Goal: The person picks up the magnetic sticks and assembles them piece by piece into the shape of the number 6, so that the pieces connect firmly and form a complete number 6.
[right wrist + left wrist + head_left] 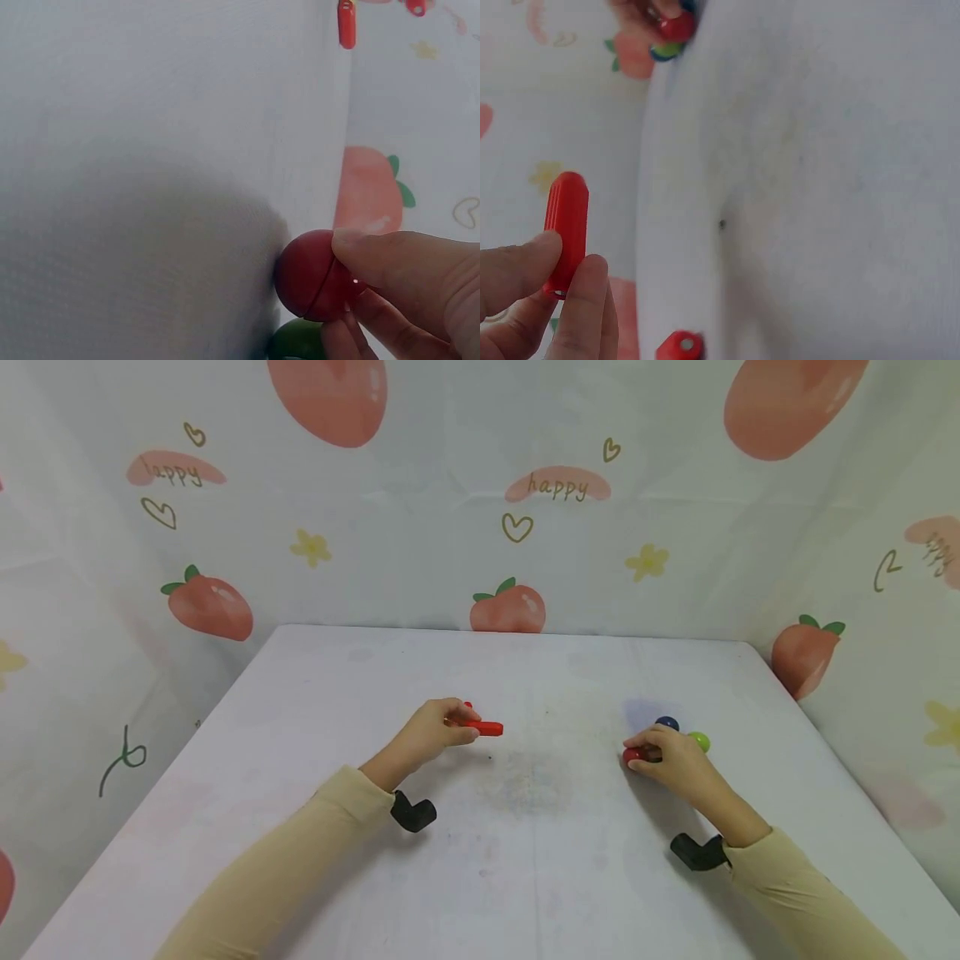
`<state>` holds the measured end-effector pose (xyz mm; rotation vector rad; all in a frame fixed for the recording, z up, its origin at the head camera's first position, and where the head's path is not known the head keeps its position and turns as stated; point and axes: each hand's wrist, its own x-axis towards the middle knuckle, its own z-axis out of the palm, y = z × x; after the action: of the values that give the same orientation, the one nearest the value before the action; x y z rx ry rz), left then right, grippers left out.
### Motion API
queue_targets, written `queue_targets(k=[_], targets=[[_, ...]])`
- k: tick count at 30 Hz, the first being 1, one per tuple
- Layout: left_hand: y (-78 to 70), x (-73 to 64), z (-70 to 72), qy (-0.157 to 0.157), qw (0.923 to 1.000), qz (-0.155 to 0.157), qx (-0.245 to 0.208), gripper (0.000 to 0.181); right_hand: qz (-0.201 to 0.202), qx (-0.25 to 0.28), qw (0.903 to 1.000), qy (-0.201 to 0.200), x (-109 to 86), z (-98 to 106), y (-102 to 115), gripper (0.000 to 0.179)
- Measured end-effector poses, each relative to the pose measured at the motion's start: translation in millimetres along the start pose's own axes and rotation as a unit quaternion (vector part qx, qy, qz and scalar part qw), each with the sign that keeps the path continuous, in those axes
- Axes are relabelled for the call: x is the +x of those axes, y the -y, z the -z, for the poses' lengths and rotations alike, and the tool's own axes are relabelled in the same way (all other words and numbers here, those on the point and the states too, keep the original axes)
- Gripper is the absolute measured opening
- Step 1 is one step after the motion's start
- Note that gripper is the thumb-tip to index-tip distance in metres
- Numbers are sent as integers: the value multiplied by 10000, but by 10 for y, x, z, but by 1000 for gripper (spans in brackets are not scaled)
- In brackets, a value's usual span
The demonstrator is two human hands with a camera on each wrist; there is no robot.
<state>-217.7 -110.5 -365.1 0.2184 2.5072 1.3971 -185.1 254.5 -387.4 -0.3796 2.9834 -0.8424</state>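
Observation:
My left hand pinches a short red ribbed stick between thumb and fingers, above the table. In the left wrist view the stick points up from the fingertips. A second red piece with a small silvery dot on its end lies close by, mostly cut off or hidden. On the right, my right hand pinches a red ball with a seam round it, low at the table surface. A dark blue ball and a yellow-green ball lie just behind that hand, partly covered.
The white table bears faint stains and a tiny dark speck. A printed cloth hangs behind and at both sides. Black wrist cameras stick out below both hands.

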Motion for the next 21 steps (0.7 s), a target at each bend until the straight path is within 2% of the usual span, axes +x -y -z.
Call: queue_targets(k=[5,9,15,21], targets=[[34,90,-152,69,9996,56,256,24,41,-11,10000,-42,-13,-1,13,25],[52,150,-262,200,9982,264,501,23,71,-42,9999,-76,-18,-5,19,24],[36,241,-401,289,9962,502,651,20,24,-45,10000,-34,-17,-13,24,24],[25,288,-458,283,9954,710,579,17,-54,-29,10000,30,-10,-8,16,25]])
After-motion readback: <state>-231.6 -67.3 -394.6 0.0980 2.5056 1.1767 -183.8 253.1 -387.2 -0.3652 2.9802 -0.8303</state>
